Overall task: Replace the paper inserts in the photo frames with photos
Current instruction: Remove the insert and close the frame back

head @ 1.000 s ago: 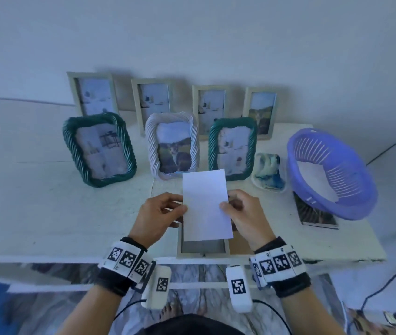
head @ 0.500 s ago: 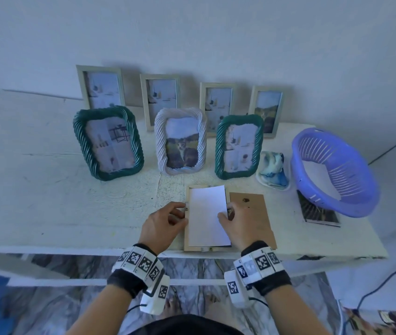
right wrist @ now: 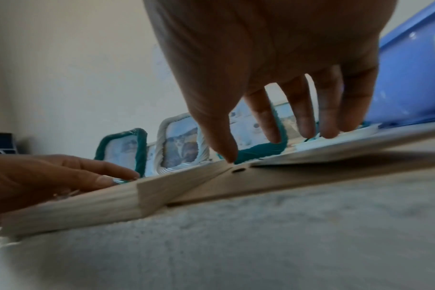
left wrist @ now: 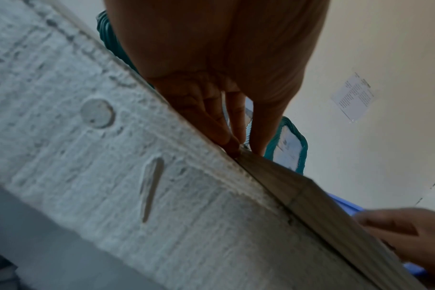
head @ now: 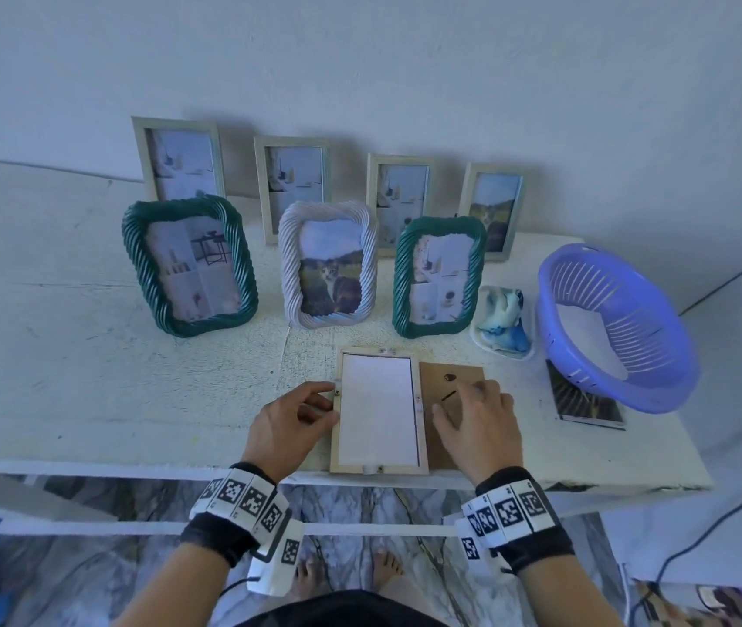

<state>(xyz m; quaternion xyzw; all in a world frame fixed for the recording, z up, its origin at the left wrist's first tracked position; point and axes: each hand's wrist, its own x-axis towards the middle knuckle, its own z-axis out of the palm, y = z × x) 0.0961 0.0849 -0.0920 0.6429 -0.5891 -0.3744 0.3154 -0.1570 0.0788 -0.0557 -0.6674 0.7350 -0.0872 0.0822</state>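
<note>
A pale wooden photo frame [head: 378, 468] lies face down at the table's front edge. A white sheet [head: 378, 409] lies flat inside it, blank side up. The brown backing board [head: 450, 377] lies just right of the frame. My left hand [head: 292, 418] rests against the frame's left rail, its fingertips [left wrist: 232, 149] touching the wood [left wrist: 311, 206]. My right hand [head: 477, 423] hovers over the board with its fingers spread and holds nothing. In the right wrist view its thumb tip [right wrist: 227, 155] reaches the frame's edge [right wrist: 112, 200].
Three rope-edged frames stand behind: green [head: 190, 264], white with a cat photo [head: 328, 264], green [head: 439, 276]. Several slim frames [head: 292, 183] lean on the wall. At the right are a ceramic dish [head: 502, 323], a purple basket [head: 613, 328] and a photo stack [head: 586, 400].
The white sheet came down from between both hands into the face-down frame. Both hands let go of it; the right hand moved right, over the backing board.
</note>
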